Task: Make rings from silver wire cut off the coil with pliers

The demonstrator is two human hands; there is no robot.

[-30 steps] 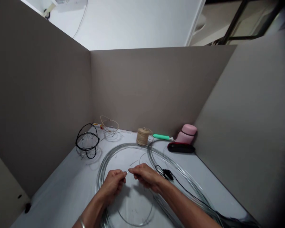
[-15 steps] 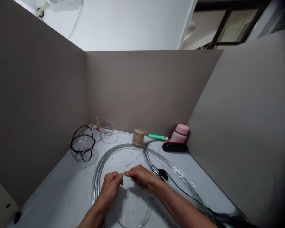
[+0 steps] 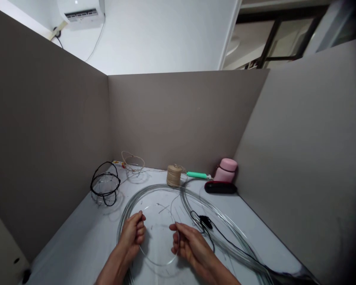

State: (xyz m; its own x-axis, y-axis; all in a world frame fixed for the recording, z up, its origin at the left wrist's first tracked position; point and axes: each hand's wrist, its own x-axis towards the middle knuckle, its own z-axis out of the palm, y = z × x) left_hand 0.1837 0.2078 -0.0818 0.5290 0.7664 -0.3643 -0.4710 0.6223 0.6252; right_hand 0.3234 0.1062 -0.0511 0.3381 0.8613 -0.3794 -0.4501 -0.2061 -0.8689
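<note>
A thin metal wire (image 3: 160,265) bends in a round loop between my hands, its lower arc hanging above the white tabletop. My left hand (image 3: 132,234) is closed in a pinch on the loop's left side. On the other side my right hand (image 3: 190,242) grips the wire between thumb and fingers. One wire end pokes up past my left hand toward the middle. Around both hands lies a large coil of silvery wire (image 3: 139,194), partly hidden by my left arm. Beside my right hand rests a black cord bundle (image 3: 205,222).
Along the back stand a twine spool (image 3: 173,175), a green-handled tool (image 3: 196,175), a pink flask (image 3: 226,170) and a black case (image 3: 220,187). Wire frames, one black (image 3: 105,184) and one tan (image 3: 133,163), sit at the left. Grey panels (image 3: 184,118) enclose the table.
My hands have moved apart from nearly touching fingertips. The right hand has shifted right and down and now grips the loop's right side. The view has tilted up slightly.
</note>
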